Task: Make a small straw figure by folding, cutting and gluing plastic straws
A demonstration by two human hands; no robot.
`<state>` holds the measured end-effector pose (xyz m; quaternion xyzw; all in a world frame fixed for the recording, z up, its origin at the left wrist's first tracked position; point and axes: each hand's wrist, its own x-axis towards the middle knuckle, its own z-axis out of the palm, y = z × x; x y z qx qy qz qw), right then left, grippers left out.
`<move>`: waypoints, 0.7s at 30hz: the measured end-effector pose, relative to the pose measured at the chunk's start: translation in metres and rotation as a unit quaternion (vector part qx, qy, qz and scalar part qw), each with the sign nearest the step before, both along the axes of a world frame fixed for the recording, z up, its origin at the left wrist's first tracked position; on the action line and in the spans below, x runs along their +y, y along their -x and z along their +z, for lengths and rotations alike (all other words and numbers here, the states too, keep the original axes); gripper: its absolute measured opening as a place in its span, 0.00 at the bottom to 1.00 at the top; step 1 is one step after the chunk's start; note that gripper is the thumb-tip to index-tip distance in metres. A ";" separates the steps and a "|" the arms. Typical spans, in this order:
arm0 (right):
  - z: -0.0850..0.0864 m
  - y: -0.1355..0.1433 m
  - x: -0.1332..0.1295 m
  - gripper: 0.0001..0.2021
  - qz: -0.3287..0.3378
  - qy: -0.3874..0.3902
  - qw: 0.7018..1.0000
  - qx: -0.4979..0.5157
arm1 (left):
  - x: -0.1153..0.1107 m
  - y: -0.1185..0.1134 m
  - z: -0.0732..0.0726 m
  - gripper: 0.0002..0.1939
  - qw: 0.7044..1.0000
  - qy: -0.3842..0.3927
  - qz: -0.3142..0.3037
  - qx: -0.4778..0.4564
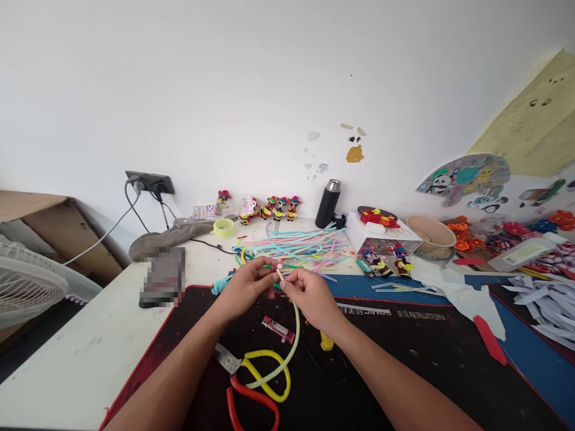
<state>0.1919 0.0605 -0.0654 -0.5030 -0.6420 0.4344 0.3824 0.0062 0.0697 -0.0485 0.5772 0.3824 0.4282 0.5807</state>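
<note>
My left hand is closed over the mat, pinching a small piece with pink and red on it; its exact kind is too small to tell. Close beside it, my right hand pinches a pale yellow-green pipe cleaner near its upper end. That end meets the small piece between both hands' fingertips, while the long tail curves down over the scissors. Below my hands lie a pink lighter and open scissors with one red and one yellow handle. A yellow object is partly hidden by my right arm.
Many pastel pipe cleaners lie behind my hands. Small figures and a black thermos stand by the wall. More figures are near a white box. White strips are piled right; a fan stands left.
</note>
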 end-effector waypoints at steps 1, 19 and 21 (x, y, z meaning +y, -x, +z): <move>-0.001 0.000 0.000 0.11 0.000 0.001 1.000 -0.001 | 0.000 0.000 0.000 0.16 1.000 0.004 -0.003 -0.003; -0.005 -0.003 0.002 0.09 0.009 -0.002 1.000 -0.023 | 0.001 0.000 -0.010 0.18 0.999 0.005 -0.032 0.002; -0.005 -0.003 0.002 0.09 0.008 -0.004 1.000 -0.027 | 0.001 -0.001 -0.011 0.18 0.999 0.000 -0.031 0.009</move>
